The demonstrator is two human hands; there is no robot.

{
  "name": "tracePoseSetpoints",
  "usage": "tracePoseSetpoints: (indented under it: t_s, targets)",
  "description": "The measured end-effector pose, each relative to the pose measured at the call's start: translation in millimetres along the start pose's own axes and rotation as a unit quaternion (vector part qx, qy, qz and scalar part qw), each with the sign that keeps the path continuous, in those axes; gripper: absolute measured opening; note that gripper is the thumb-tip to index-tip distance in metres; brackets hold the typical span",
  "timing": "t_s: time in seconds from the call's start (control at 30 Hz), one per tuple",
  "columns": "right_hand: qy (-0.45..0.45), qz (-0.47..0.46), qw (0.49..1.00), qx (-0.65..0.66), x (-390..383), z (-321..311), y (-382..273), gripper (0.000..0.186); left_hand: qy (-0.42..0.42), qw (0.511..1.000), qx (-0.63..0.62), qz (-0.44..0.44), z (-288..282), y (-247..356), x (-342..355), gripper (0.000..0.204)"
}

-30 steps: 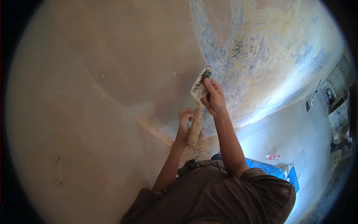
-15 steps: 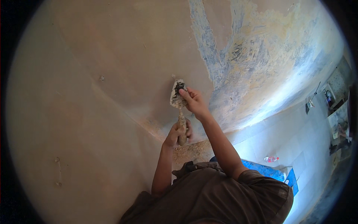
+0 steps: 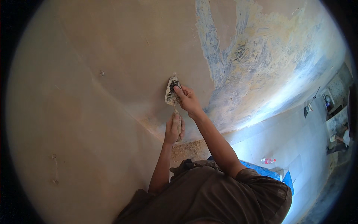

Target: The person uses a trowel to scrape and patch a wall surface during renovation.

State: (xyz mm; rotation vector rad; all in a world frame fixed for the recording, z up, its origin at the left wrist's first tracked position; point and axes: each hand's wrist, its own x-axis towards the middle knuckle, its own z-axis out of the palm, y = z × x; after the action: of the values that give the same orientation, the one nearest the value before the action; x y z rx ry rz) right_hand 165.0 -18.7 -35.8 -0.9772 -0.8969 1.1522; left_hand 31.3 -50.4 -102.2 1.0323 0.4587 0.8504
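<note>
A plaster-crusted trowel (image 3: 170,95) is held up against the beige wall (image 3: 126,44), blade upward and a dark patch on its face. My left hand (image 3: 172,129) is closed around its rough, coated handle (image 3: 176,118). My right hand (image 3: 189,100) grips the blade's right edge, thumb pressed on its face and the other fingers mostly hidden behind. Just above the blade's tip is a small rough spot (image 3: 174,74) in the wall; whether the tip touches it I cannot tell.
Bluish, scraped patches (image 3: 242,63) cover the wall to the right. Crumbly debris (image 3: 188,151) lies beneath my hands. A bottle with a red cap (image 3: 267,161) and a blue sheet-like thing (image 3: 261,171) lie at lower right. Another person (image 3: 345,137) is at the far right.
The trowel and both hands have shifted slightly left and up along the wall. My left fingers have moved on the handle and now lie straighter along it.
</note>
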Motion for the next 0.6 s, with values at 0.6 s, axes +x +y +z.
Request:
tracePoseSetpoints:
  t_s: [0.6]
  targets:
    - [0.048,-0.065,0.996,-0.032,7.2,-0.7,13.1,0.024,0.015,1.0,0.023,-0.006,7.0,-0.4,4.4,0.038]
